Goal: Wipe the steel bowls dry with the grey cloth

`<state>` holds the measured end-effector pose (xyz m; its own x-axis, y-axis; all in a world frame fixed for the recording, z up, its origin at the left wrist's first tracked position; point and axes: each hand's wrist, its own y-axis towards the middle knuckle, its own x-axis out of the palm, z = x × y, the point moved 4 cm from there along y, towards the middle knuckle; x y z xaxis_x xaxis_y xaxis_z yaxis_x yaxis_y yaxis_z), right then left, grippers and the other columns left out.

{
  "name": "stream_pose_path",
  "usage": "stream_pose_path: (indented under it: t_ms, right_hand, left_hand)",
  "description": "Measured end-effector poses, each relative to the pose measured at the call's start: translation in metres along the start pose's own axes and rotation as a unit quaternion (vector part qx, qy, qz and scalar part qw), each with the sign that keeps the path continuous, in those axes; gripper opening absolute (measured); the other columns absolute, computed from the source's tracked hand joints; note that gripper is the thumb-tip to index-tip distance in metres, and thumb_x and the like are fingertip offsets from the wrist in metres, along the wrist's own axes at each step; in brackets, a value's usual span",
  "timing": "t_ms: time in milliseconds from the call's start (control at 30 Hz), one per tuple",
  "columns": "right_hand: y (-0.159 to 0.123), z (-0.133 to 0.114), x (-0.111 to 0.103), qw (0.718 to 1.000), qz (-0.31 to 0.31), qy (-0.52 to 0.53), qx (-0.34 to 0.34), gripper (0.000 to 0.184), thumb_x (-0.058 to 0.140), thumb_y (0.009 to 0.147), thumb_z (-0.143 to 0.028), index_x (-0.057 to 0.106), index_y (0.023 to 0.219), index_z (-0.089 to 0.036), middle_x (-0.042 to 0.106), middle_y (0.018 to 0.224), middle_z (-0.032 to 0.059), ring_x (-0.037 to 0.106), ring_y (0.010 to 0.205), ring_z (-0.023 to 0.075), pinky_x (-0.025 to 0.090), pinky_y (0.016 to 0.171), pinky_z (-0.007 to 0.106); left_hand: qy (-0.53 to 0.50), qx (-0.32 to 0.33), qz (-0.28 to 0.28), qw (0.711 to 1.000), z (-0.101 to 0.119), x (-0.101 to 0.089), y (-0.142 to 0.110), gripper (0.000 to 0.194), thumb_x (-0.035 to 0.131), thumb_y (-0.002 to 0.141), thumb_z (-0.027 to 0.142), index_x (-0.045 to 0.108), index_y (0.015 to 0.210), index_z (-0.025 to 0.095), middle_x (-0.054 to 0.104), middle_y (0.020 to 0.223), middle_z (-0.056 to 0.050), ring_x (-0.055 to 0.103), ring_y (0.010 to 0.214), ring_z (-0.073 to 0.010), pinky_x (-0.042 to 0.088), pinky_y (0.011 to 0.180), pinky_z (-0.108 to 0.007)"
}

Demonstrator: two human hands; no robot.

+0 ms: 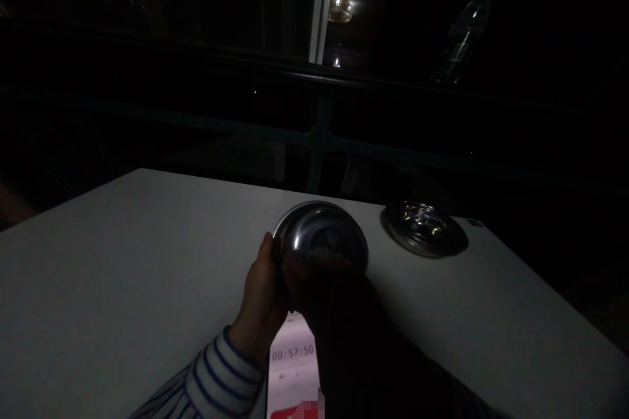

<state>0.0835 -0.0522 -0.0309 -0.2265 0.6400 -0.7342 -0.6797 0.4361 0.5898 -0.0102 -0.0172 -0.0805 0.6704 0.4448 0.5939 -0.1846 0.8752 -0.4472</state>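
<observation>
Gripping one metal bowl over one white table, the left hand wraps its left side; the right hand's fingers are too dark to tell. Right of the bowl sit metal dishes, count unclear; nearer, one lit smartphone; beyond, one bottle, dark room.

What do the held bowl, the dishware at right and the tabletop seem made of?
Held bowl: likely polished metal, perhaps stainless steel; a sharp highlight sits on its mirror-like curve.
Dishware: probably similar glossy metal, judging by bright glints inside its rim.
Tabletop: pale, smooth and matte, no sharp reflections; perhaps laminate, but dim light leaves it open.
</observation>
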Motion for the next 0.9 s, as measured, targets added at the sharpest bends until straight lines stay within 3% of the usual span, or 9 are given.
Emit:
stream_pose_path:
  t_ms: [67,200,367,500,633,733,833,900]
  right_hand:
    - [-0.0008,0.0005,0.0004,1.000,0.018,-0.005,0.011,0.030,0.040,0.089,-0.020,0.055,0.115,-0.019,0.059,0.115,0.0019,0.049,0.093,0.0210,0.040,0.078,0.039]
    - [0.0018,0.0069,0.0013,0.999,0.015,-0.006,0.028,0.029,0.038,0.090,-0.020,0.056,0.112,-0.019,0.060,0.115,0.0006,0.050,0.075,0.0169,0.040,0.059,0.033]
    - [-0.0036,0.0040,-0.0029,0.997,0.073,0.018,-0.003,0.032,0.033,0.090,-0.016,0.056,0.113,-0.016,0.061,0.112,0.0019,0.050,0.089,0.0196,0.041,0.073,0.036]
    - [-0.0031,0.0042,-0.0016,0.999,0.045,0.019,0.000,0.029,0.036,0.089,-0.017,0.056,0.111,-0.017,0.062,0.111,0.0012,0.050,0.076,0.0171,0.040,0.059,0.033]
    - [-0.0055,0.0018,-0.0015,0.997,0.071,0.004,0.004,0.032,0.039,0.088,-0.019,0.052,0.116,-0.014,0.060,0.111,0.0059,0.050,0.087,0.0204,0.042,0.071,0.036]
    - [-0.0052,0.0004,0.0025,0.999,0.028,0.017,0.003,0.034,0.043,0.086,-0.019,0.051,0.118,-0.015,0.059,0.113,0.0068,0.050,0.087,0.0206,0.043,0.070,0.036]
    - [-0.0027,-0.0003,0.0046,1.000,-0.008,0.012,0.011,0.033,0.043,0.085,-0.017,0.052,0.117,-0.016,0.056,0.118,0.0057,0.051,0.081,0.0190,0.042,0.063,0.035]
    - [-0.0022,-0.0029,0.0040,1.000,0.002,0.017,0.019,0.032,0.043,0.086,-0.018,0.052,0.117,-0.017,0.057,0.117,0.0053,0.051,0.088,0.0197,0.042,0.071,0.036]
  left_hand:
    - [-0.008,-0.003,-0.014,1.000,0.0000,0.0011,-0.0003,0.033,0.045,0.084,0.039,0.063,0.080,0.010,0.062,0.059,-0.004,0.059,0.052,-0.0141,0.049,0.051,-0.024]
    - [-0.010,-0.002,-0.017,1.000,-0.0007,-0.0001,0.0027,0.032,0.049,0.082,0.039,0.063,0.082,0.010,0.064,0.064,-0.005,0.060,0.054,-0.0142,0.050,0.055,-0.025]
    - [-0.033,0.012,0.037,0.999,0.0045,-0.0054,0.0068,0.035,0.044,0.085,0.039,0.062,0.088,0.009,0.064,0.065,-0.006,0.059,0.052,-0.0148,0.049,0.051,-0.027]
    - [-0.011,0.006,0.004,1.000,0.0030,-0.0023,0.0041,0.038,0.045,0.084,0.041,0.063,0.089,0.008,0.066,0.068,-0.009,0.062,0.058,-0.0172,0.050,0.053,-0.028]
    - [-0.008,-0.001,0.030,1.000,0.0023,-0.0037,0.0013,0.037,0.045,0.084,0.043,0.063,0.090,0.011,0.064,0.062,-0.006,0.061,0.054,-0.0166,0.049,0.052,-0.027]
    - [-0.015,0.006,0.044,0.999,0.0013,-0.0041,-0.0003,0.035,0.045,0.084,0.042,0.062,0.085,0.011,0.064,0.062,-0.005,0.062,0.056,-0.0162,0.051,0.055,-0.027]
    - [-0.010,-0.006,0.020,1.000,-0.0023,-0.0017,-0.0007,0.034,0.045,0.084,0.039,0.062,0.083,0.010,0.067,0.071,-0.009,0.064,0.065,-0.0179,0.052,0.061,-0.028]
    - [-0.013,-0.003,0.009,1.000,-0.0018,-0.0012,0.0004,0.034,0.044,0.085,0.038,0.063,0.085,0.010,0.068,0.073,-0.009,0.065,0.068,-0.0180,0.052,0.063,-0.027]
